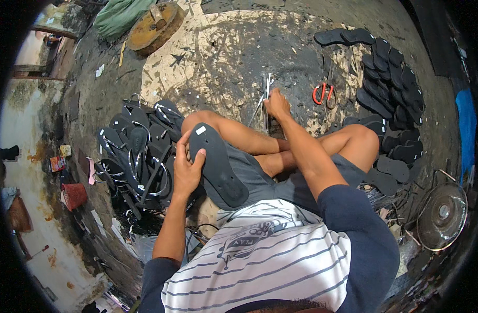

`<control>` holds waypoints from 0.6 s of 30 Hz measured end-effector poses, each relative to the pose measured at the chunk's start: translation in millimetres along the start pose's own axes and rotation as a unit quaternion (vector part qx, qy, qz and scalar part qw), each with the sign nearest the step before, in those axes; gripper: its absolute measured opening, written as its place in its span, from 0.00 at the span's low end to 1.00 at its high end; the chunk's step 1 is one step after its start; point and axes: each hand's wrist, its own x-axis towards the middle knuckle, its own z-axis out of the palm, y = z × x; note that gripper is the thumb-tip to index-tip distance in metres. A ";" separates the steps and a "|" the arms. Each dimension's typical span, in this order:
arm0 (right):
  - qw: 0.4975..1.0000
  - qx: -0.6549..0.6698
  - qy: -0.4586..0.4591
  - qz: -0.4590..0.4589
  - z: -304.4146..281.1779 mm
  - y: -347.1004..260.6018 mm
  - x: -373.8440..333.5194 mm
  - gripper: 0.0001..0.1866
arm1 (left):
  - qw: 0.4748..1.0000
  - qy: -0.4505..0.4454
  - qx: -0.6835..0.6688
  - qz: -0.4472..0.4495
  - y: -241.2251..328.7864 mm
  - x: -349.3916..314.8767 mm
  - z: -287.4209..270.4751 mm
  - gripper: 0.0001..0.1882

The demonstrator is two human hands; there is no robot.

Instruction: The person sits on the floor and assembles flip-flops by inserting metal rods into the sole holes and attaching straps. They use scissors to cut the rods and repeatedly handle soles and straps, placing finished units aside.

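Note:
My left hand grips a black flip-flop sole by its side, with the thumb on top and the fingers underneath. The sole lies tilted over my left thigh. It has a small white label near one end and small strap holes. Farther forward, my right hand is down at a bundle of thin white and silvery strips on the floor. Its fingers are curled together, and what they pinch is hidden. Red-handled scissors lie to the right of this hand.
Flip-flops with silver-trimmed straps are heaped at my left. Strapless black soles are piled in a curve on the right. A round wooden block stands at the far left, and a round metal fan at the near right.

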 end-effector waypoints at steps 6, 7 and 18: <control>0.966 0.226 0.073 -0.104 -54.4 -9.3 -19.3 0.11 | 0.942 0.076 0.238 0.222 48.3 53.7 19.0 0.26; 0.948 0.277 0.021 -0.155 -73.2 -38.3 -49.5 0.10 | 0.964 0.042 0.190 0.180 62.5 62.6 24.9 0.24; 0.879 0.403 -0.039 -0.252 -164.3 -114.5 -177.8 0.12 | 0.967 -0.028 -0.228 0.109 106.6 72.3 76.0 0.14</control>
